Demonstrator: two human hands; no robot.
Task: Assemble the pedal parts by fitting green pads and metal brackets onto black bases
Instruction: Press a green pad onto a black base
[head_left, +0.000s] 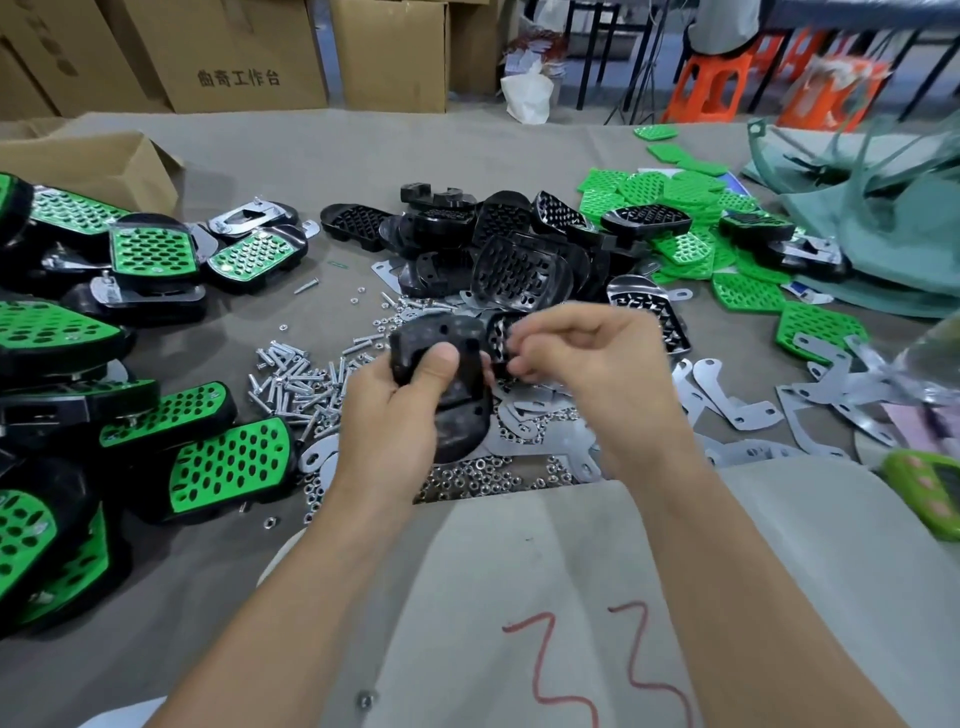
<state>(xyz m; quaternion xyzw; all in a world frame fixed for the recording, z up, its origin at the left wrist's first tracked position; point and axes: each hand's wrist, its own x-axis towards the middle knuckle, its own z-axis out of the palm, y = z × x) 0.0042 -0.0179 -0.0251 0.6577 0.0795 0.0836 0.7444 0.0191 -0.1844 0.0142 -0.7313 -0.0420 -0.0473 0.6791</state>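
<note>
Bare black base in your hands, no pad or bracket fitted yet

The worktop (363, 156) carries finished pedals (150, 254) at your left, a heap of spare bases (519, 244) ahead, green pads (675, 218) beyond to the right and metal brackets (727, 395) near your right wrist; your left hand (395, 410) grips one black base (452, 332) above the loose hardware, fingers wrapped behind it and thumb pressed on its face; your right hand (587, 358) is curled with its fingertips bunched at that base's right edge, though blur hides whether they pinch anything; this looks like the start of one unit; next you likely need a bracket or pad lined up with the base's holes, then screws (296, 374) and nuts (478, 475), both within reach below.
</note>
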